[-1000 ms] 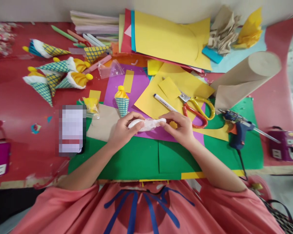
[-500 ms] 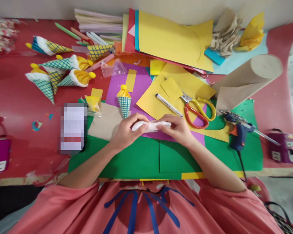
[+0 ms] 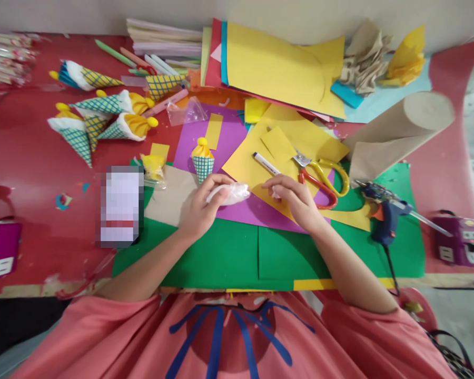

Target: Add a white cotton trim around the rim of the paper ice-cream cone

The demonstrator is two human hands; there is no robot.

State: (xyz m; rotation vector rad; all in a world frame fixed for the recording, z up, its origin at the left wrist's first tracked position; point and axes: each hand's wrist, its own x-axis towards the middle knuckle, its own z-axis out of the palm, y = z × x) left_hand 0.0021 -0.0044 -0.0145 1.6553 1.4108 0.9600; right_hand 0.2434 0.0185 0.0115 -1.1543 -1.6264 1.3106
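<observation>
My left hand is closed around a small white crumpled wad, held just above the purple sheet. My right hand hovers a short way to the right of the wad, fingers curled with the tips pinched together; I cannot make out anything in them. A small checked paper cone with a yellow top stands upright just beyond my left hand. A white marker lies on yellow paper just past my right hand.
Red-and-yellow scissors and a blue glue gun lie to the right. A brown paper roll lies beyond them. Several finished cones rest at the far left. Stacked coloured sheets sit at the back. A green sheet covers the near edge.
My right hand has let go of the white wad and drawn away to the right. The left hand keeps the wad, now bunched shorter and lifted slightly further from me.
</observation>
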